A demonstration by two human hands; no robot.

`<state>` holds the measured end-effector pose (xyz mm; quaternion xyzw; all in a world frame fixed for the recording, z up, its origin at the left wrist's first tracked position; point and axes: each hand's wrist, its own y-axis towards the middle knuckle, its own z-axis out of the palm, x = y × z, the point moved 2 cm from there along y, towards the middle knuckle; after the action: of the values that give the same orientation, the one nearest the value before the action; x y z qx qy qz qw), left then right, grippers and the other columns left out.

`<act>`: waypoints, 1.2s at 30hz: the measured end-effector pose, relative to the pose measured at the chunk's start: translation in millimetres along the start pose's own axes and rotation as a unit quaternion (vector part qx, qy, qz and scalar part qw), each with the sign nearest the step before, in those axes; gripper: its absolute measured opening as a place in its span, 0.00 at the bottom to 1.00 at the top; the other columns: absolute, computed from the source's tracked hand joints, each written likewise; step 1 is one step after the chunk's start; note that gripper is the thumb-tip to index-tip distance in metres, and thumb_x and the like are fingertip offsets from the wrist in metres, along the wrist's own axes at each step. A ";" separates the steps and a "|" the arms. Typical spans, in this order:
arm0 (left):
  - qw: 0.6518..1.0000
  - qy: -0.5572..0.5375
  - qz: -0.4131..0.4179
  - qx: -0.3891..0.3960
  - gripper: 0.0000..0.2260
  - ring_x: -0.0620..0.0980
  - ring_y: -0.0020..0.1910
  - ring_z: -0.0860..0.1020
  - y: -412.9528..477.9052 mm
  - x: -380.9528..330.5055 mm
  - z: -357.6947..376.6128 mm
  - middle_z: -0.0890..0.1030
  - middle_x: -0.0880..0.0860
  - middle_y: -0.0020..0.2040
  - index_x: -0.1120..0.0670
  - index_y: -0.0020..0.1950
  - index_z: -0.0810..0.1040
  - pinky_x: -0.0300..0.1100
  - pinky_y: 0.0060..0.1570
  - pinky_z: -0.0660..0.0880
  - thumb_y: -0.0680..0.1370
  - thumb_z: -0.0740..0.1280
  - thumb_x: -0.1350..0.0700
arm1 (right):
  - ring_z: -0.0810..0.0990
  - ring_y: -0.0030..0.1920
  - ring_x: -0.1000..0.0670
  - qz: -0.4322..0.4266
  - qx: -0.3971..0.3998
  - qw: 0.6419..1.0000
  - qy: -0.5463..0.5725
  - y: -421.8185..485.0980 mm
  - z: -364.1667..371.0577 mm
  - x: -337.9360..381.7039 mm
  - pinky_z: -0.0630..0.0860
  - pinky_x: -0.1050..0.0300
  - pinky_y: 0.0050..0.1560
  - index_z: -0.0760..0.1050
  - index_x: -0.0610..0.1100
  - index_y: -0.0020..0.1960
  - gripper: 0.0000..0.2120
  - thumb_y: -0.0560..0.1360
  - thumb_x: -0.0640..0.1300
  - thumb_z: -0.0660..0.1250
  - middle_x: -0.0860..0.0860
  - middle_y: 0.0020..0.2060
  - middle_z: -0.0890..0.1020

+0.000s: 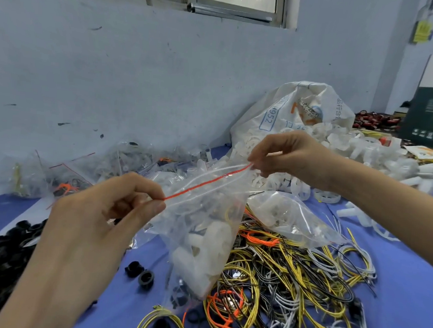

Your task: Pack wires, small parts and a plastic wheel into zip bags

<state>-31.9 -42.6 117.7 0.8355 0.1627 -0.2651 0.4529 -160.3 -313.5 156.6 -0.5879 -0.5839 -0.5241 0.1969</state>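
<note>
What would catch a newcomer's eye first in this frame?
At the centre, a clear zip bag with white plastic parts inside hangs between the left hand and the right hand, each pinching one end of its red seal strip. Below and to the right, a tangle of yellow, white, black and orange wires sprawls over the blue table.

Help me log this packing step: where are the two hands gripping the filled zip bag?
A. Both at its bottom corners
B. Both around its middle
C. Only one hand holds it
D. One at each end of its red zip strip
D: the left hand and right hand each pinch one end of the red zip strip atop the zip bag.
</note>
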 end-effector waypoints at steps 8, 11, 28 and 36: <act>0.993 -0.101 -0.019 0.051 0.17 0.50 0.30 0.77 -2.6 -12.2 8.6 0.79 0.50 0.32 0.38 0.51 0.78 0.38 0.30 0.75 0.65 0.76 0.42 | 0.80 0.41 0.48 0.055 0.014 0.996 0.073 1.1 -0.7 -7.0 0.79 0.52 0.52 0.75 0.47 0.55 0.21 0.64 0.36 0.71 0.47 0.38 0.78; 0.991 -0.107 -0.034 0.067 0.17 0.46 0.30 0.76 -3.3 -18.0 11.9 0.79 0.48 0.32 0.36 0.49 0.80 0.35 0.33 0.74 0.61 0.75 0.43 | 0.80 0.42 0.49 0.069 0.012 0.996 0.049 0.9 -1.5 -9.7 0.79 0.53 0.52 0.76 0.46 0.55 0.19 0.65 0.37 0.71 0.47 0.38 0.79; 0.991 0.061 0.056 0.101 0.13 0.32 0.56 0.71 -1.5 -36.2 35.3 0.65 0.37 0.63 0.47 0.36 0.77 0.22 0.51 0.63 0.68 0.60 0.40 | 0.70 0.62 0.62 -0.095 0.081 0.941 -0.313 -22.6 63.1 43.6 0.63 0.66 0.64 0.80 0.58 0.50 0.10 0.69 0.56 0.71 0.60 0.57 0.78; 0.992 0.080 0.055 0.074 0.12 0.32 0.59 0.70 -1.6 -35.8 34.3 0.64 0.38 0.69 0.46 0.38 0.77 0.21 0.53 0.61 0.73 0.62 0.39 | 0.75 0.59 0.56 -0.103 0.092 0.951 -0.276 -25.1 79.3 39.4 0.67 0.60 0.60 0.82 0.47 0.43 0.02 0.71 0.44 0.73 0.55 0.49 0.82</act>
<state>-71.8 -71.9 122.3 0.8933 0.1319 -0.1829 0.3889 -161.2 -221.7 150.8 -0.6253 -0.7189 -0.3025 0.0262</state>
